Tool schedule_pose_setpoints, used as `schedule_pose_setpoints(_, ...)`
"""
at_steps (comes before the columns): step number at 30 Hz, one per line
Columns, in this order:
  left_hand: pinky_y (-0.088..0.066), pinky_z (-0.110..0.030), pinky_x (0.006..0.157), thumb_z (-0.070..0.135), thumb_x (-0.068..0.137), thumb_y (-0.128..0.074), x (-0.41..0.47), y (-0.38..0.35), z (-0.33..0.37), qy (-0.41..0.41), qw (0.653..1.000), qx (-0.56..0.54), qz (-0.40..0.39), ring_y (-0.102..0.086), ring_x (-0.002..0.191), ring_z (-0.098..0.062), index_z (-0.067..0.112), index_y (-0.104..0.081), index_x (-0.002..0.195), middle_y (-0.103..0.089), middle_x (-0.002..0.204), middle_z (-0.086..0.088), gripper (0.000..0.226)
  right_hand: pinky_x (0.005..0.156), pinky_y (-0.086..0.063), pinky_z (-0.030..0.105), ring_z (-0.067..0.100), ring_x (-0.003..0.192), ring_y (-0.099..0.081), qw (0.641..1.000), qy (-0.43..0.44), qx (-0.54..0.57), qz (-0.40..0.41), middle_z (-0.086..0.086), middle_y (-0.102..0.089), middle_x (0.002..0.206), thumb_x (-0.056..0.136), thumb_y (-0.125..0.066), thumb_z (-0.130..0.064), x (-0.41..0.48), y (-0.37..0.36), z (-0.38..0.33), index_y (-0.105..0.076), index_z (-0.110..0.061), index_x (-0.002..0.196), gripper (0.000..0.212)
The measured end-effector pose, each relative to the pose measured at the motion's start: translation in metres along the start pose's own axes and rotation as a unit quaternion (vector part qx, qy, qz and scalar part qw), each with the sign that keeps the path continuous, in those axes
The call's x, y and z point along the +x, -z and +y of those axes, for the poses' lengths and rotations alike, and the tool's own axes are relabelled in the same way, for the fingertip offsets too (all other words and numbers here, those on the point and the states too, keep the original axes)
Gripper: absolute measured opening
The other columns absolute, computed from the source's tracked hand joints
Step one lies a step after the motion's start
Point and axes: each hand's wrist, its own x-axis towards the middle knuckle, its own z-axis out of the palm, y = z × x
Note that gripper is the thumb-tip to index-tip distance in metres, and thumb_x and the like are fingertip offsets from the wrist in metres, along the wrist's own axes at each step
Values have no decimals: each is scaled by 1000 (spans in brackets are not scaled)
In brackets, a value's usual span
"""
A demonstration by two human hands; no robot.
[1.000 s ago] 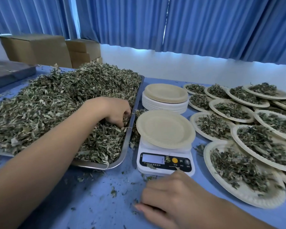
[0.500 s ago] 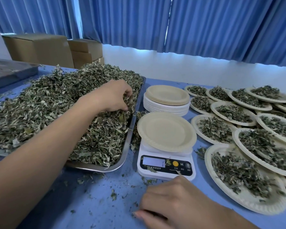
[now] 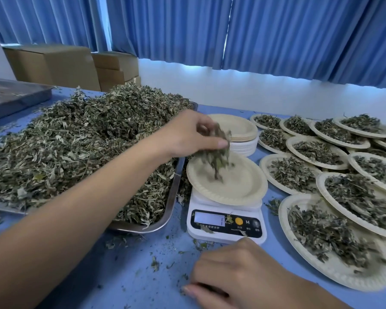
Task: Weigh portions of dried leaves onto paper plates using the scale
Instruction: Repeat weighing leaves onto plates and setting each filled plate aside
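A blurred clump of dried leaves (image 3: 218, 158), centre frame, is pinched in the curled grip of the left hand (image 3: 187, 134) over the bare paper plate (image 3: 241, 188) on the scale (image 3: 226, 233), right of the heaped tray (image 3: 173, 197). Release is best made low, in small amounts, over the plate's middle. The display (image 3: 209, 217) is washed pale and unreadable; the right hand (image 3: 239, 277), lower centre, rests loosely curled, palm hidden, apparently holding nothing.
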Motion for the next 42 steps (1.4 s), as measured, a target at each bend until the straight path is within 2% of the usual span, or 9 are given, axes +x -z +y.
schedule_pose_setpoints(5,-51,-31,90,36,97,-64,5,7,-5,-16,990,138,-19,-66,96,-11,25,-74,108,-71,104,7,18,56,-43,35,13,62,-45,1000,-3,-5,-4,-7,-49,69,109,-45,-44,0,1,-1,-66,-22,82,40)
schedule_pose_setpoints(9,-51,-35,95,15,97,-56,9,25,-20,57,932,347,-86,-60,116,-26,19,-56,138,-58,136,-4,41,55,-44,37,14,61,-45,1000,-4,3,-3,-7,-48,69,109,-46,-43,1,1,-1,-66,-21,81,41)
schedule_pose_setpoints(12,-49,-43,104,9,95,-57,10,25,-32,103,906,371,-176,-56,124,-30,13,-41,150,-52,145,-10,57,57,-45,37,14,62,-47,1000,-6,6,-10,-6,-50,70,109,-45,-43,1,2,-1,-66,-20,82,41)
schedule_pose_setpoints(16,-47,-45,105,12,93,-59,7,23,-37,93,882,376,-268,-58,122,-34,6,-51,139,-60,136,-15,47,59,-45,37,14,63,-48,1000,-10,12,-19,-6,-50,70,109,-44,-44,1,3,-2,-66,-19,82,43)
schedule_pose_setpoints(19,-54,-37,89,19,90,-64,6,26,-34,88,872,399,-269,-65,99,-27,7,-62,122,-68,114,-10,34,61,-45,37,15,66,-50,999,-9,18,-31,-4,-52,72,110,-41,-44,2,4,-2,-66,-19,83,44)
schedule_pose_setpoints(22,-44,-25,59,23,88,-70,6,32,-31,77,872,400,-270,-54,65,-12,14,-69,98,-63,79,5,14,63,-44,38,17,68,-51,999,-10,20,-44,-3,-54,74,110,-38,-46,2,5,-2,-67,-20,85,46)
schedule_pose_setpoints(28,-52,-36,92,41,81,-80,2,45,-26,71,872,382,-299,-65,100,-20,18,-72,108,-71,105,2,36,58,-42,36,16,64,-48,1000,-3,6,-26,-3,-49,70,109,-45,-42,2,6,-3,-66,-18,80,43)
schedule_pose_setpoints(37,-46,-24,67,24,77,-87,8,41,-32,57,902,369,-220,-60,72,-10,20,-73,92,-67,79,10,21,56,-42,34,15,62,-47,1000,4,10,-11,-5,-48,70,108,-48,-41,1,5,-2,-65,-19,80,40)
schedule_pose_setpoints(42,-45,-30,84,23,79,-86,11,53,-30,42,923,358,-130,-61,92,-17,29,-69,93,-64,92,12,23,58,-43,37,17,66,-49,999,-4,23,-30,-4,-51,72,110,-43,-42,2,5,-2,-65,-19,83,41)
